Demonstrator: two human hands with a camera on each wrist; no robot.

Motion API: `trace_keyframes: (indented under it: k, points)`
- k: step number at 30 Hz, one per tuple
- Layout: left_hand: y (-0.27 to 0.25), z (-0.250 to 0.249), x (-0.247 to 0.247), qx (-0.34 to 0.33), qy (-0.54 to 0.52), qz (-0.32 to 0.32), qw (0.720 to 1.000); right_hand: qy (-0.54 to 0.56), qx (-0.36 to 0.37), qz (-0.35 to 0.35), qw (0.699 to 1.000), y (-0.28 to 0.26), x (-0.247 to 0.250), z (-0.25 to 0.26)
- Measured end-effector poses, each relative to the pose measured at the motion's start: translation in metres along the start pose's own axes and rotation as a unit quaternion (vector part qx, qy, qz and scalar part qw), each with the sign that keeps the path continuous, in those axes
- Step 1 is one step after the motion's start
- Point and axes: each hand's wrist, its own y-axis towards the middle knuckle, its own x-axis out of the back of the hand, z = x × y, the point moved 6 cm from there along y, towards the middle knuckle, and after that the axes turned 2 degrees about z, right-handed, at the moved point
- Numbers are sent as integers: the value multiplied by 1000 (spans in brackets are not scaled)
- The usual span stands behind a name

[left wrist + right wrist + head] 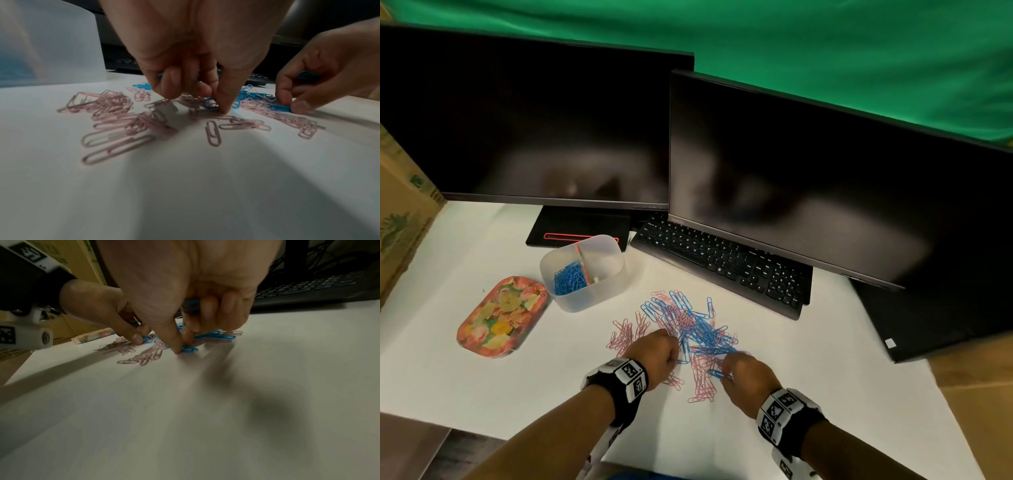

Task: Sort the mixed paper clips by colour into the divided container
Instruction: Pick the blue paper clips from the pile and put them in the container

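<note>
A mixed pile of pink and blue paper clips (685, 325) lies on the white table in front of me. The translucent divided container (599, 291) stands at the back left, with blue clips (568, 277) in its left compartment. My left hand (674, 359) pinches a blue clip (210, 104) at the pile's near left, and more blue shows behind its curled fingers. My right hand (722, 371) pinches another blue clip (189, 349) against the table at the near right. Its curled fingers also hold a small bunch of blue clips (191, 305). Loose pink clips (115, 129) lie around both hands.
A floral tray (500, 317) lies left of the container. A black keyboard (726, 263) and two dark monitors (808, 185) stand behind the pile. A cardboard box (400, 219) borders the table's left side. The table's front edge (517, 435) runs near my forearms.
</note>
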Motion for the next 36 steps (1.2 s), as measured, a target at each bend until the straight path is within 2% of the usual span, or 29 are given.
trace_keyframes:
  k: [9, 19, 26, 29, 36]
  points:
    - [-6, 3, 13, -7, -72, -46, 996, 17, 8, -10, 1000, 2, 0, 1]
    - [-9, 11, 23, 15, -140, -59, 988, 116, -50, 10, 992, 0, -5, -6]
    - [-11, 12, 29, 12, -141, -69, 988, 66, -55, -3, 996, -9, -8, -9]
    - [-11, 10, 30, 5, -141, -69, 988, 29, -34, 2, 999, -12, -5, -4]
    - [-10, 9, 36, -9, -135, -81, 988, 55, -27, -4, 998, -14, 0, -3]
